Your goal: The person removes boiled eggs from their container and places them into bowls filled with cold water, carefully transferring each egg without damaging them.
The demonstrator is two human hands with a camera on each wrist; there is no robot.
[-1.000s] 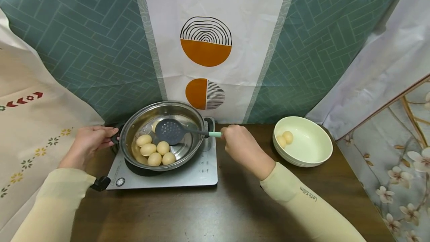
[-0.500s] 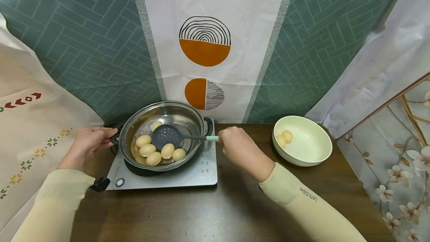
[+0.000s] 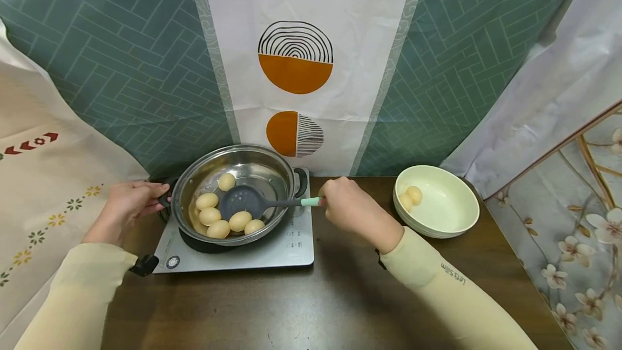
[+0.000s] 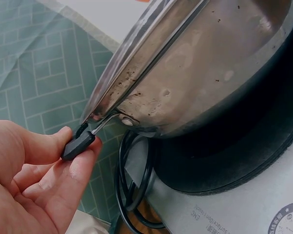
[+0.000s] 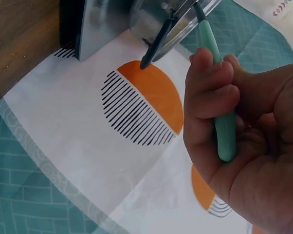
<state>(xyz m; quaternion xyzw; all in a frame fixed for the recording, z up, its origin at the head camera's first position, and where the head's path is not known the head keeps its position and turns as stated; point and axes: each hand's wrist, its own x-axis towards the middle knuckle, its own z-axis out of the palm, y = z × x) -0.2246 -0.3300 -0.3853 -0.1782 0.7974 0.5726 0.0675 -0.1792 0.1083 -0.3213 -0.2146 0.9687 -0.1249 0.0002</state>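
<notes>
Slotted spoon (image 3: 249, 197): its pale green grip (image 5: 226, 136) is in the right hand (image 3: 353, 207), whose fingers are curled closely round it, and its dark perforated head reaches to the left of that hand, down inside a steel pan (image 3: 264, 174). The left hand (image 3: 127, 205) pinches the pan's black side handle (image 4: 78, 147) between thumb and fingers, so the pan lies between the two hands, with its opposite handle (image 3: 302, 181) just to the left of the right hand. Six pale eggs (image 3: 210, 216) are in the pan, most of them gathered along the near side; one lies beyond the spoon's head, and one overlaps its near edge, though whether that egg rests on it cannot be told. Under the pan, between the hands and nearer the person, is a silver cooktop (image 3: 279, 257) on a dark wooden surface (image 3: 243, 307). Below the left hand's handle, black cable (image 4: 121, 178) hangs in loops. To the right of the right hand, well apart from it, a pale bowl (image 3: 449, 204) holds two round, pale pieces (image 3: 414, 195) against its left side. Beyond both hands hangs patterned cloth (image 3: 146, 58) in green and white.
</notes>
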